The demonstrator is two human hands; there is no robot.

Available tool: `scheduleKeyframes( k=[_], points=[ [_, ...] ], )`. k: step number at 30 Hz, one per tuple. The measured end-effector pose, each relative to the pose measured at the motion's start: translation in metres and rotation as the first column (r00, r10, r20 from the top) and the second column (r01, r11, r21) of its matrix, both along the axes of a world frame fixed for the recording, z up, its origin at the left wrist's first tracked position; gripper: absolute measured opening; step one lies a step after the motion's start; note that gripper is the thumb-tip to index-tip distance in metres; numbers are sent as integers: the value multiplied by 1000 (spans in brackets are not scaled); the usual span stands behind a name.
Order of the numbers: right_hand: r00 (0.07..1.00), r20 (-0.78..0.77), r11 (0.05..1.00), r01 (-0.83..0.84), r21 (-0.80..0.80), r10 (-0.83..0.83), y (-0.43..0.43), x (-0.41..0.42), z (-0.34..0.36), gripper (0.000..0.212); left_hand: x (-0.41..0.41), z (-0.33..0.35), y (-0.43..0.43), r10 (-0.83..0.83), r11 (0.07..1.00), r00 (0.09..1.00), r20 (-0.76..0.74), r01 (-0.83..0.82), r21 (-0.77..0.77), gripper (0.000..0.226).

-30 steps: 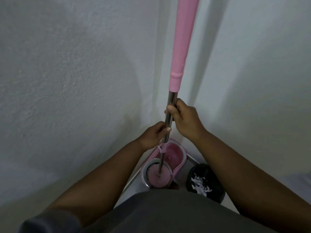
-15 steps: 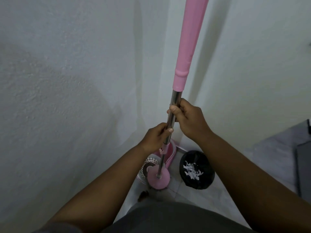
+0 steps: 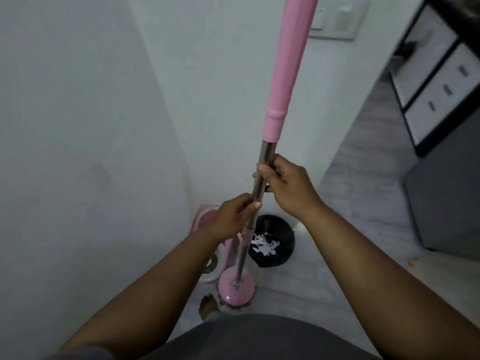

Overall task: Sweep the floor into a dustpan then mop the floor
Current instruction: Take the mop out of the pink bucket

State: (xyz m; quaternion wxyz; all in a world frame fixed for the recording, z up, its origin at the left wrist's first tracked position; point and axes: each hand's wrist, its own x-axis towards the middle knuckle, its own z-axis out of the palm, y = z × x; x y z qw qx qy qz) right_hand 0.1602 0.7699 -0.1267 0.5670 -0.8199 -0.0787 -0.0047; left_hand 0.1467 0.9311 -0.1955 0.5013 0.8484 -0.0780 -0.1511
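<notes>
A mop stands almost upright in front of me, with a pink upper handle and a bare steel shaft below it. My right hand grips the steel shaft just under the pink sleeve. My left hand holds the shaft lower down, thumb against the metal. The round pink mop head hangs near the grey floor, beside the pink spin bucket that stands against the white wall.
A black bin with white paper scraps inside sits right of the bucket. My bare foot shows under the mop head. White walls meet in a corner ahead. A dark drawer unit and a dark cabinet stand at the right.
The mop head has come out of the bucket's spinner and now hangs in front of it over the floor. My view has swung right, revealing the drawer unit. Both hands keep their grip.
</notes>
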Motion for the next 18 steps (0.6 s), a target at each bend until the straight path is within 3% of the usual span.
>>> scheduleKeyframes(
  k=[8, 12, 18],
  points=[
    [951, -11, 952, 308, -6, -308, -155, -92, -6, 43, -40, -8, -157, -342, 939, 939, -29, 342, 21, 18],
    [875, -32, 875, 483, -36, -484, -225, -144, -13, 35, -64, -13, -237, -533, 845, 844, -59, 535, 18, 30],
    [719, -45, 720, 690, -66, -693, -303, -214, -29, 34, -100, -29, -344, -739, 671, 670, -74, 742, 13, 24]
  ],
)
